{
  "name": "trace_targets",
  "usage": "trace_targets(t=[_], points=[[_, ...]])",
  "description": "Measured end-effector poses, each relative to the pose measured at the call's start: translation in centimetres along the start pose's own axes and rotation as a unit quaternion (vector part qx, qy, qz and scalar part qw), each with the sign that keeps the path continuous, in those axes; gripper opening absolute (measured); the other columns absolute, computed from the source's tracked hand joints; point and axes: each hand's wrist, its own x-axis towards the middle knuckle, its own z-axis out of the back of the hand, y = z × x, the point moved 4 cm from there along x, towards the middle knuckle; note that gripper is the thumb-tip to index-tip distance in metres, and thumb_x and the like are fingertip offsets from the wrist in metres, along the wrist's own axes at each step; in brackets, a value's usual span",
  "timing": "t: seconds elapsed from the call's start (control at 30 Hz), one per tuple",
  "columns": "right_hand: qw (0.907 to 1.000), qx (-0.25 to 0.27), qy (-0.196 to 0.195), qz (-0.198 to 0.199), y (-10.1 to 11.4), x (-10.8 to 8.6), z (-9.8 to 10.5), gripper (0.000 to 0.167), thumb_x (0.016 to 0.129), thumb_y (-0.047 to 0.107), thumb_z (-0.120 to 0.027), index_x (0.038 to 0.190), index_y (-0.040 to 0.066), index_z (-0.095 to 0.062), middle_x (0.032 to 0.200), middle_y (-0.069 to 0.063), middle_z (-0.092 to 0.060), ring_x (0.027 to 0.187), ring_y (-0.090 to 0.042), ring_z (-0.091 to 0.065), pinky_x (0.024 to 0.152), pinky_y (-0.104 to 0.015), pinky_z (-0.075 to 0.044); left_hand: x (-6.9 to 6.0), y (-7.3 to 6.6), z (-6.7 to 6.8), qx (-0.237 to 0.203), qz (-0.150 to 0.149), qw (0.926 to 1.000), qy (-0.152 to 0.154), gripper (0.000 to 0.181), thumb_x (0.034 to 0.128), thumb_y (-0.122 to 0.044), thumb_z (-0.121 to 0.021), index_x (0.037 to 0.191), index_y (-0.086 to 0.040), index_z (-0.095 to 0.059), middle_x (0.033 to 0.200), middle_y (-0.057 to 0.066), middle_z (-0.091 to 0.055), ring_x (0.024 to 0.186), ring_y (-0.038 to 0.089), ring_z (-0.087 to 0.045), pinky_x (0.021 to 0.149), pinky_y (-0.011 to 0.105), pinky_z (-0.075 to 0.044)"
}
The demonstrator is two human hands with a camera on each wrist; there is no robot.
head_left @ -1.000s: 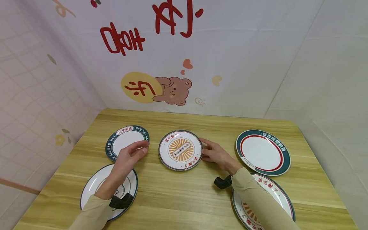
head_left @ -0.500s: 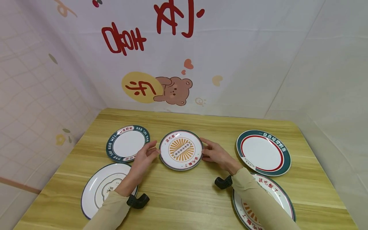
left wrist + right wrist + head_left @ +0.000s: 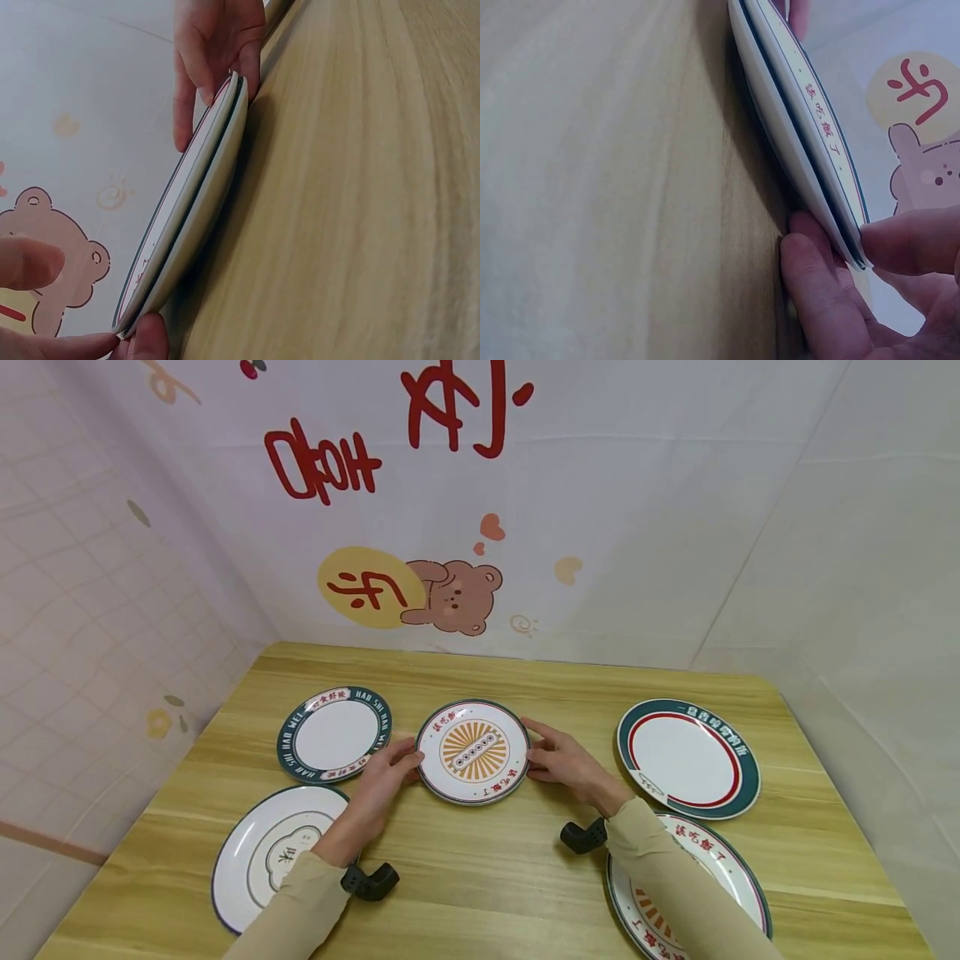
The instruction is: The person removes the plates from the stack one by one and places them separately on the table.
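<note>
A small white plate point(image 3: 472, 793) with an orange sunburst print lies at the table's middle. Both wrist views reveal a second plate point(image 3: 216, 196) stacked right under it, their rims close together. My right hand point(image 3: 564, 767) pinches the right side of the stack, thumb point(image 3: 911, 238) on the upper rim and fingers below. On the opposite side, my left hand point(image 3: 381, 789) grips the left edge, with fingertips above and beneath the rims. From the head view, the lower plate is hidden.
Left of the stack lie a green-rimmed plate point(image 3: 335, 735) and a larger white plate point(image 3: 243, 860), partly under my left forearm. A green-rimmed plate with a red ring point(image 3: 682, 758) and a sunburst plate point(image 3: 738, 877) lie right. Cloth walls point(image 3: 637, 527) border the wooden table point(image 3: 480, 893).
My left hand has moved right, from over the left plates to the stack's left edge, and now grips it. The right hand has stayed at the right edge.
</note>
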Motion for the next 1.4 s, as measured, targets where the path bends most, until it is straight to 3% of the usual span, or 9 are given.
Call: trace_targets(t=[0.23,0.33,0.63,0.93,1.2,1.4], points=[[0.9994,0.018,-0.018,-0.026,-0.1,-0.1,-0.2,0.056,0.107,0.007,-0.050,0.161,0.015,-0.038,0.134,-0.022,-0.052,0.106,-0.025,-0.066,0.101,-0.046,-0.055,-0.1,0.2,0.4,-0.022,0.016,0.9996,0.002,0.051,0.1070,-0.010,-0.052,0.151,0.013,-0.041,0.152,0.028,-0.043,0.124,0.032,-0.056,0.099,0.033,-0.053],[0.9992,0.021,-0.018,-0.028,-0.1,-0.1,-0.3,0.052,0.108,0.008,-0.048,0.159,0.011,-0.041,0.132,-0.022,-0.054,0.104,-0.025,-0.066,0.100,-0.045,-0.056,-0.1,0.3,0.6,-0.029,0.019,0.9994,0.006,0.051,0.1076,-0.010,-0.050,0.152,0.011,-0.039,0.151,0.028,-0.045,0.124,0.031,-0.056,0.098,0.030,-0.055],[0.9995,0.018,-0.012,-0.024,-0.2,0.0,-0.3,0.043,0.108,0.008,-0.046,0.150,0.004,-0.052,0.127,-0.019,-0.062,0.101,-0.022,-0.068,0.096,-0.041,-0.058,-0.2,0.2,1.1,0.001,0.014,0.9999,0.009,0.056,0.1064,-0.004,-0.050,0.159,-0.001,-0.032,0.144,0.028,-0.049,0.128,0.036,-0.054,0.102,0.041,-0.053],[0.9998,0.013,-0.011,-0.009,-0.4,0.3,0.0,0.047,0.106,-0.001,-0.044,0.153,0.003,-0.049,0.124,-0.019,-0.058,0.097,-0.019,-0.065,0.093,-0.038,-0.058,0.0,-0.1,1.1,0.100,-0.020,0.9947,-0.014,0.056,0.1010,0.004,-0.056,0.155,-0.001,-0.040,0.126,0.026,-0.056,0.105,0.029,-0.063,0.084,0.034,-0.059],[0.9995,0.019,-0.024,-0.008,0.0,0.2,0.3,0.063,0.102,-0.004,-0.051,0.161,0.007,-0.034,0.118,-0.019,-0.054,0.099,-0.020,-0.062,0.092,-0.039,-0.060,0.3,-0.2,1.1,0.091,-0.023,0.9953,-0.024,0.055,0.0997,0.007,-0.057,0.153,-0.001,-0.044,0.116,0.024,-0.059,0.092,0.024,-0.064,0.075,0.030,-0.061],[0.9993,0.016,-0.026,-0.019,0.1,0.4,0.3,0.063,0.103,-0.003,-0.050,0.161,-0.001,-0.026,0.122,-0.021,-0.052,0.099,-0.021,-0.062,0.094,-0.041,-0.059,0.0,-0.3,1.4,0.064,-0.026,0.9971,-0.031,0.052,0.0976,0.007,-0.060,0.148,-0.001,-0.053,0.110,0.022,-0.061,0.085,0.021,-0.064,0.070,0.029,-0.062]])
